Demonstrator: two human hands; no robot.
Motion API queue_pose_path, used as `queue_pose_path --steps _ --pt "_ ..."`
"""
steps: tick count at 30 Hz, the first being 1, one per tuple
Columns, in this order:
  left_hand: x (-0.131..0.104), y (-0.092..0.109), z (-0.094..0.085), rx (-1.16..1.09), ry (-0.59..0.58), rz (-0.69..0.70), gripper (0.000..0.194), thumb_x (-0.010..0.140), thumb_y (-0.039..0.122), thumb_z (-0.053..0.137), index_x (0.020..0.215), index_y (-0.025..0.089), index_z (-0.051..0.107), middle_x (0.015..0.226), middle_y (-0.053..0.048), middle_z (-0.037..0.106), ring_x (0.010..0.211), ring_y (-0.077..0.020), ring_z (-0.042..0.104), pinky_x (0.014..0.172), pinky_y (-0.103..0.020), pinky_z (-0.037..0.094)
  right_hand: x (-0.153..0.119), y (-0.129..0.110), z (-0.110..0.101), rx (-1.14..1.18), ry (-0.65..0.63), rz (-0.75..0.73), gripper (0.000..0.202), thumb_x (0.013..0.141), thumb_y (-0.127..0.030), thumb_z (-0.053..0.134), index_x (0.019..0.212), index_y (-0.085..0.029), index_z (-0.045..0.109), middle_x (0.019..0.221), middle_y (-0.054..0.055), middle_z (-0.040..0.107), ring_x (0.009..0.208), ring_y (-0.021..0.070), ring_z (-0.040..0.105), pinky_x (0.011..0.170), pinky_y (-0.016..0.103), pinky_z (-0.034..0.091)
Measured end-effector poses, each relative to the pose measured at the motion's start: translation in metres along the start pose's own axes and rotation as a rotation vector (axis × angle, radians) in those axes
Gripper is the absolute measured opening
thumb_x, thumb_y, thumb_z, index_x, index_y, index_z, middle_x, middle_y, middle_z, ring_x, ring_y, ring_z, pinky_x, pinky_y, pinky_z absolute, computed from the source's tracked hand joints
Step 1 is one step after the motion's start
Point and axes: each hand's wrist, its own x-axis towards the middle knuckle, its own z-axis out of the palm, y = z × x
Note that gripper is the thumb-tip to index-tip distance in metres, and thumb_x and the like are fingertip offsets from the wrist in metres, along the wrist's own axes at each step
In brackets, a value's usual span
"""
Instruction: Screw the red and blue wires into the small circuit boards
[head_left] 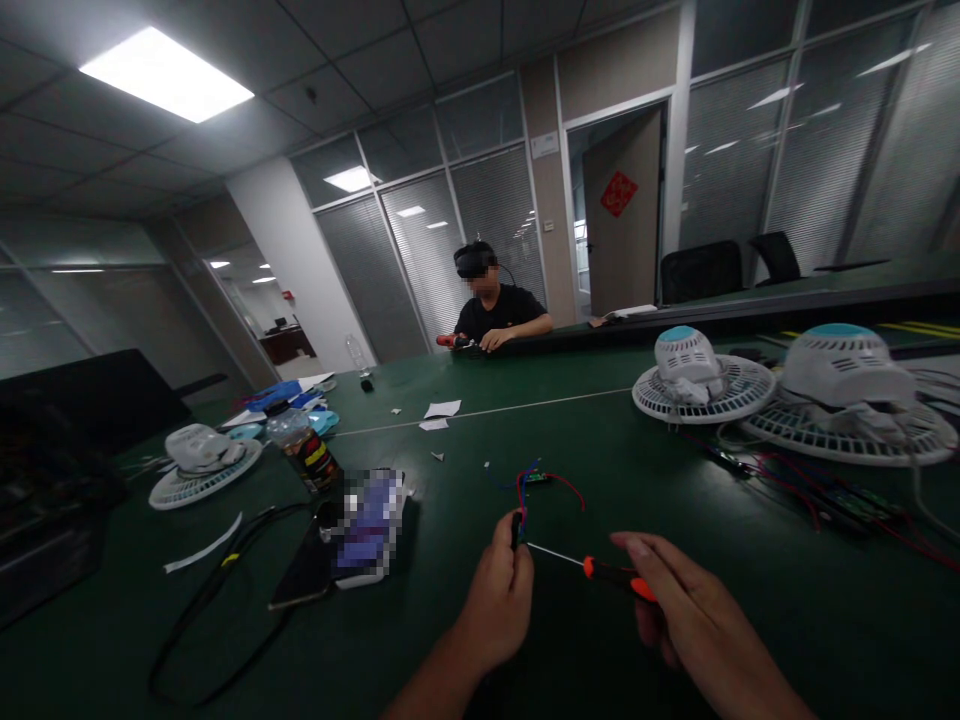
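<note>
Between the thumb and fingers of my left hand (499, 590) is a small dark part with a blue-green terminal block (523, 530), mostly hidden by the fingers. Red and blue wires (523, 490) rise from it towards a small green circuit board (536, 478) just beyond. My right hand (679, 590) is closed around an orange and black screwdriver (619, 577). The metal shaft points left, and its tip meets or nearly meets the part in my left hand; exact contact I cannot tell.
White fan housings (847, 380) with grilles and wired circuit boards (855, 500) lie at right. To the left are a phone (375, 520), a bottle (307, 445), a black cable (202, 580) and another fan part (202, 465). A person (499, 305) sits across the green table (450, 450).
</note>
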Motion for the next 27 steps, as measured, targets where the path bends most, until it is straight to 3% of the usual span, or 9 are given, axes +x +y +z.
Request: queue_pose_path --steps 3,6,10,13,19,24,27 --pt "-0.0003 0.0006 -0.0003 0.004 -0.012 0.009 0.038 0.088 0.027 0.033 0.124 0.015 0.039 0.110 -0.009 0.056 0.097 -0.0186 0.052 0.087 -0.030 0.036 0.0006 -0.0006 0.0001 -0.033 0.052 -0.064 0.050 0.079 -0.052 0.040 0.114 -0.017 0.047 0.058 -0.003 0.057 0.049 0.0152 0.054 0.047 0.026 0.041" --pt "-0.0004 0.0001 -0.0006 0.015 -0.024 0.000 0.038 0.089 0.028 0.033 0.124 0.015 0.038 0.101 -0.007 0.059 0.089 -0.0176 0.054 0.083 -0.029 0.038 -0.0006 -0.0025 0.0003 -0.026 0.088 -0.088 0.049 0.075 -0.052 0.046 0.111 -0.017 0.047 0.074 0.001 0.060 0.055 0.0153 0.056 0.048 0.026 0.042" --pt "-0.0001 -0.0006 -0.0005 0.012 -0.012 -0.018 0.039 0.088 0.028 0.034 0.125 0.014 0.038 0.103 -0.008 0.058 0.093 -0.0178 0.053 0.084 -0.028 0.037 -0.0022 -0.0030 -0.0002 -0.015 0.019 -0.011 0.052 0.082 -0.055 0.031 0.111 -0.017 0.049 0.053 -0.003 0.054 0.049 0.0153 0.053 0.043 0.025 0.037" --pt "0.0000 -0.0005 -0.0004 -0.013 0.001 -0.011 0.038 0.088 0.027 0.034 0.124 0.015 0.039 0.109 -0.008 0.057 0.099 -0.0183 0.051 0.087 -0.028 0.035 -0.0011 -0.0018 -0.0003 -0.045 0.024 -0.018 0.051 0.082 -0.054 0.031 0.113 -0.017 0.049 0.044 -0.006 0.048 0.045 0.0153 0.051 0.043 0.025 0.037" --pt "-0.0006 -0.0021 -0.0001 0.010 -0.020 0.014 0.039 0.089 0.030 0.033 0.124 0.014 0.038 0.100 -0.008 0.059 0.091 -0.0187 0.054 0.083 -0.029 0.037 0.0003 -0.0012 0.0011 -0.013 0.117 -0.114 0.049 0.073 -0.050 0.051 0.110 -0.018 0.048 0.078 0.003 0.062 0.062 0.0169 0.058 0.050 0.027 0.041" --pt "-0.0003 -0.0035 0.0003 0.016 -0.006 -0.014 0.042 0.088 0.030 0.034 0.126 0.013 0.037 0.101 -0.008 0.059 0.093 -0.0187 0.053 0.084 -0.029 0.036 -0.0026 -0.0020 0.0009 0.036 0.018 0.000 0.054 0.083 -0.057 0.028 0.112 -0.017 0.050 0.050 -0.004 0.053 0.047 0.0150 0.051 0.044 0.026 0.037" --pt "-0.0002 -0.0021 0.0001 0.011 -0.003 -0.017 0.040 0.088 0.029 0.034 0.125 0.014 0.038 0.102 -0.008 0.058 0.093 -0.0185 0.053 0.084 -0.029 0.036 -0.0028 -0.0022 0.0007 0.005 0.030 -0.014 0.052 0.082 -0.054 0.032 0.115 -0.017 0.046 0.049 -0.005 0.050 0.047 0.0149 0.050 0.045 0.026 0.037"
